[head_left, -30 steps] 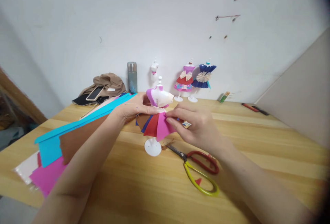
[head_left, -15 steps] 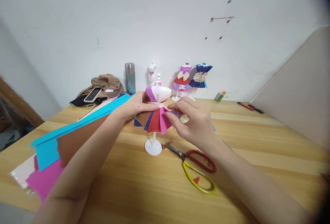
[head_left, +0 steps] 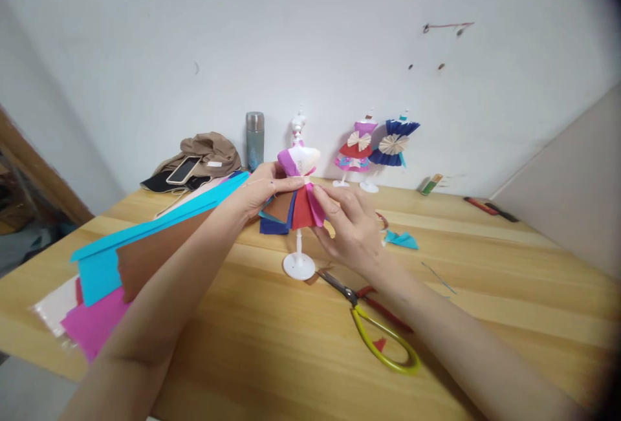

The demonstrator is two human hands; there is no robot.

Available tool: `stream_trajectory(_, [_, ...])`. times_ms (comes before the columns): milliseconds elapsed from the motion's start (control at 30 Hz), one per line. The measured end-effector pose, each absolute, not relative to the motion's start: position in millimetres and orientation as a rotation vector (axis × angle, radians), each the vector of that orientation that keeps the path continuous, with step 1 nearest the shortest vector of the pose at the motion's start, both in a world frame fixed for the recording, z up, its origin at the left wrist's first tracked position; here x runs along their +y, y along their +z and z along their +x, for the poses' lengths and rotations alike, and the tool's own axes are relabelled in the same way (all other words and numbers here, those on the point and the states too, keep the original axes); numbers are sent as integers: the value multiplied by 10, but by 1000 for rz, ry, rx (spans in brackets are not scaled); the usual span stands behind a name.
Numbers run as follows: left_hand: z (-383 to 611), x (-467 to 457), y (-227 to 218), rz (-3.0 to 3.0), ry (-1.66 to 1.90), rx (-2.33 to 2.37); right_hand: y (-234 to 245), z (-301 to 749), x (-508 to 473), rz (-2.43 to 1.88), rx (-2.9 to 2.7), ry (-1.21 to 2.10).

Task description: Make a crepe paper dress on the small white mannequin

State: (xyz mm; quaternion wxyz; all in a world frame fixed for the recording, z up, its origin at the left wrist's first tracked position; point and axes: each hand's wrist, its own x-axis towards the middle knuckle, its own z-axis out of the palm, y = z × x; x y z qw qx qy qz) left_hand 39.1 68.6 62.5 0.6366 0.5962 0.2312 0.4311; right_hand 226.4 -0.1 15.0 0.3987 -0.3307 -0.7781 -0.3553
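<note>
Left hand (head_left: 263,189) pinches the dress form (head_left: 305,161) waist-high; right hand (head_left: 354,227) pinches its magenta panel (head_left: 315,211); the flask (head_left: 255,141) stands capped, contents hidden.

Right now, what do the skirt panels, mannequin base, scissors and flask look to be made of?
Skirt panels: matte, thin; paper or cloth, can't tell, given flat colour and creased folds.
Mannequin base: probably plastic; smooth, uniformly white.
Scissors: dark grey metal blades, slight sheen; smooth coloured handles, perhaps plastic-coated.
Flask: likely metal, going by its silvery cap; grey-green body possibly painted.
</note>
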Motion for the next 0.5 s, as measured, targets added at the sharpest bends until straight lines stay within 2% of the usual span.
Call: stream_trajectory(500, [413,601,667,1403,874,591,110,2268,-37,-862,-1889,-999])
